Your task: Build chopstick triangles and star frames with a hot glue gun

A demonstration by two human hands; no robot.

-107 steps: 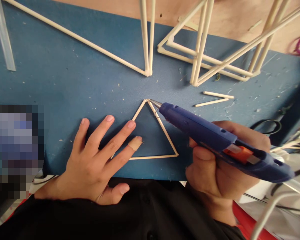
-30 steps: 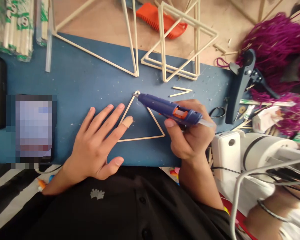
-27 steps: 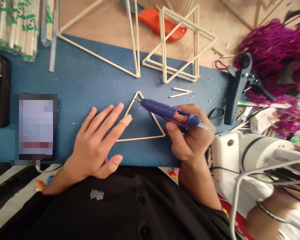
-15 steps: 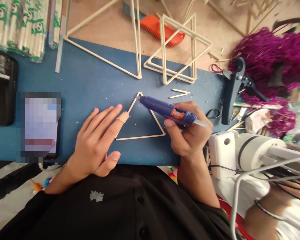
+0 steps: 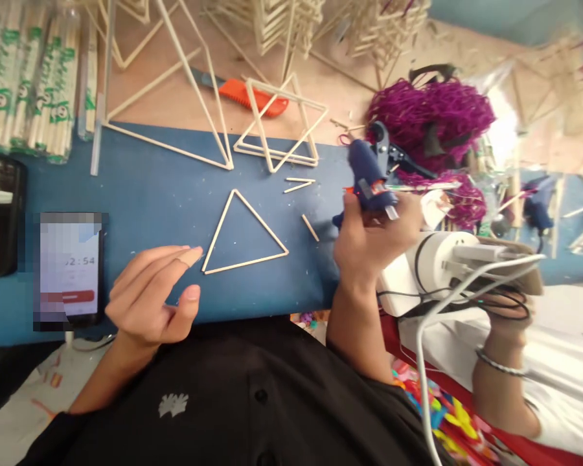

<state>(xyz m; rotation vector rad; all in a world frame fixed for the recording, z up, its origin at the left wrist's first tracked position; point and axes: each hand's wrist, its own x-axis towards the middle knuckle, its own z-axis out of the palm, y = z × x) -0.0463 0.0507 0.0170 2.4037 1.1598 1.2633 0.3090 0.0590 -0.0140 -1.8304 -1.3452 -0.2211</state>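
Observation:
My left hand [image 5: 150,291] is raised at the left corner of a flat triangle of thin wooden sticks [image 5: 246,263], fingers extended and thumb apart, holding nothing. The triangle lies on the blue work surface with its three corners joined. Off to its right, my right hand [image 5: 362,239] grips a blue hot glue gun [image 5: 366,168], whose nozzle is hidden from me. Between the triangle and that hand lies a short loose stick [image 5: 310,228]. A narrow V of two short sticks [image 5: 298,184] rests above it.
Behind are a star-shaped stick frame [image 5: 271,167], a larger stick frame [image 5: 169,145] and an orange-handled tool [image 5: 267,103]. Blue-handled cutters [image 5: 381,139] lie by purple strands [image 5: 427,110]. At left are a phone [image 5: 70,265] and packaged sticks [image 5: 29,97]. A co-worker's arm [image 5: 505,349] is beside white plugs.
My right hand has carried the glue gun away from the triangle's top corner toward the right. My left hand has drawn back from the triangle's left side. The view has shifted right.

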